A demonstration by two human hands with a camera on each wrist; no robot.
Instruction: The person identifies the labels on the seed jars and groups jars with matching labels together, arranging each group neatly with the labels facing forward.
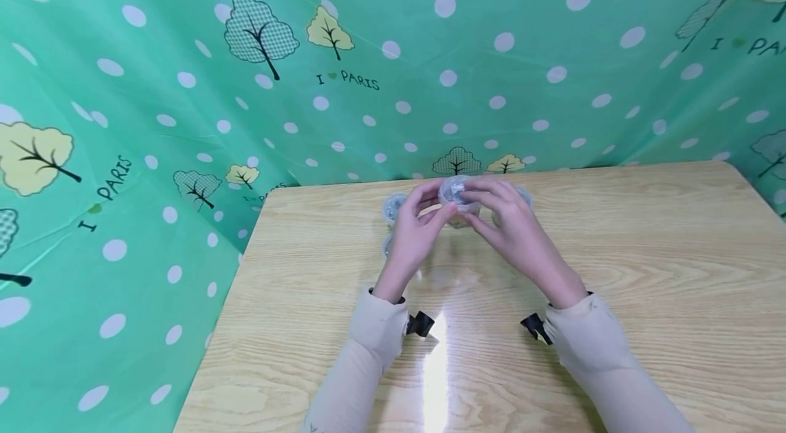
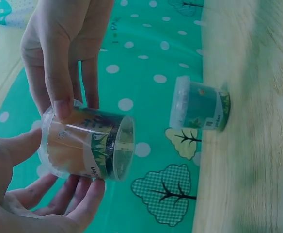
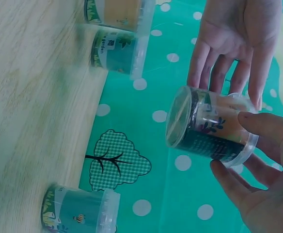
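Pale sleeves (image 1: 604, 354) reach up from the bottom of the head view. Just right of its centre, the left hand (image 1: 413, 225) and right hand (image 1: 514, 221) come together, both gripping one clear tub (image 3: 214, 128) above the worktop (image 1: 645, 269). In the right wrist view, an orange tub (image 3: 116, 12) and a green tub (image 3: 115, 52) sit upper left, another green one lower left.
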